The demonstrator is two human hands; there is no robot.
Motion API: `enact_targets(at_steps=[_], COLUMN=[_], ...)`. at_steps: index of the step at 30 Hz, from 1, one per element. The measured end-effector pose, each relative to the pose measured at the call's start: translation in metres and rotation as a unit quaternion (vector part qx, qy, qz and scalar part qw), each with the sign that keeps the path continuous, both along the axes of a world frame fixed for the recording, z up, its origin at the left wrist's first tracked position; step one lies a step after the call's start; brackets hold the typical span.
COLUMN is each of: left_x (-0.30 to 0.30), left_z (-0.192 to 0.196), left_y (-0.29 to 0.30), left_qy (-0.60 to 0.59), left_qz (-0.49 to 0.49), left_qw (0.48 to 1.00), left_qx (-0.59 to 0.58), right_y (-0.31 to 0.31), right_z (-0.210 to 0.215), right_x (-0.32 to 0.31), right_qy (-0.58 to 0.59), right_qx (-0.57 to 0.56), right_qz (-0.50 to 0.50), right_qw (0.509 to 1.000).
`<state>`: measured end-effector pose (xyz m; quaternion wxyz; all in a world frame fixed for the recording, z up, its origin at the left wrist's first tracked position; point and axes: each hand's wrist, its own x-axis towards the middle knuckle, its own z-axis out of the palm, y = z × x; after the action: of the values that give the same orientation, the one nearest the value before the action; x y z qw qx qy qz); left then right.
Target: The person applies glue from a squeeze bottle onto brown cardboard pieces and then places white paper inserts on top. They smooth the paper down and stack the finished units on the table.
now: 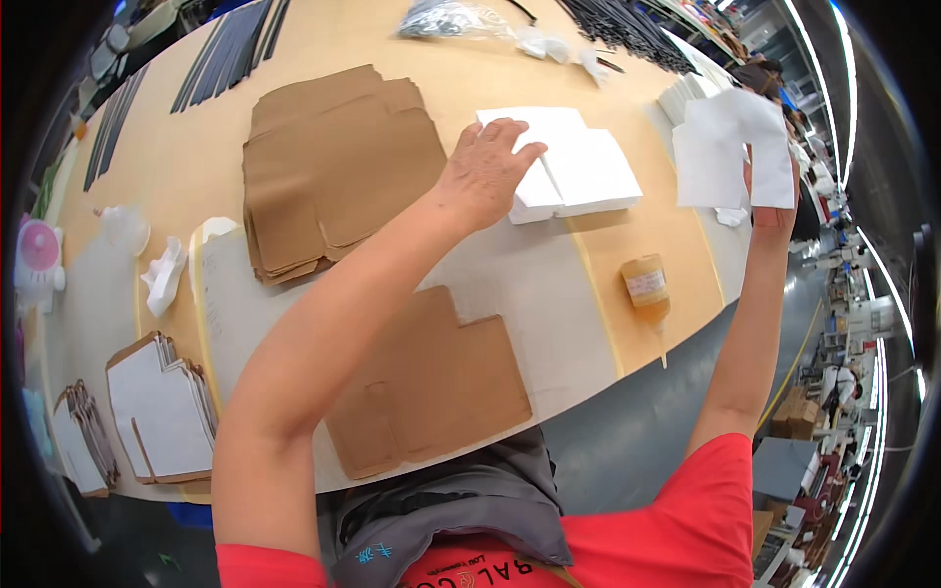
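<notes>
My left hand (490, 174) rests on the left part of a stack of white cut-out sheets (596, 171), its thumb apart from the bent fingers. At the far right, my raised right hand (774, 216) grips a notched white sheet (716, 147) by its lower end. The sheet hides most of those fingers. In front of me lies a brown cut-out piece (451, 382), flat on the table. A stack of similar brown pieces (343, 162) is left of the white stack.
A squeeze bottle (646, 289) of amber liquid lies near the right table edge. White-faced brown pieces (162, 407) stand at the lower left. Dark strips (225, 59) and a clear plastic bag (456, 20) lie at the back. A person (760, 76) is beyond the right hand.
</notes>
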<state>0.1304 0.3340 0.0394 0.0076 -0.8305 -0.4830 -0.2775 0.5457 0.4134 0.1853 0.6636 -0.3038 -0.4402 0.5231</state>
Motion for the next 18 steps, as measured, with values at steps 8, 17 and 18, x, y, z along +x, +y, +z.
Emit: enact_targets(at_steps=[8,17,18], left_x=[0.021,-0.037,-0.043], left_z=[0.064,0.047,0.045], left_y=[-0.084,-0.188,-0.199], left_qy=[-0.586,-0.844,-0.846], left_qz=[-0.069,-0.178,-0.183], left_qw=[0.721,0.350,0.329], left_qx=[-0.362,-0.366,-0.377], right_y=[-0.133,-0.257,-0.247], right_z=[0.020,-0.003,-0.010], right_x=[-0.180,-0.318,-0.309], right_qy=[-0.194,-0.314,-0.278], right_qx=[0.000,0.157,0.186], right_qz=[-0.029,0.225,0.201], right_qw=[0.981,0.909,0.921])
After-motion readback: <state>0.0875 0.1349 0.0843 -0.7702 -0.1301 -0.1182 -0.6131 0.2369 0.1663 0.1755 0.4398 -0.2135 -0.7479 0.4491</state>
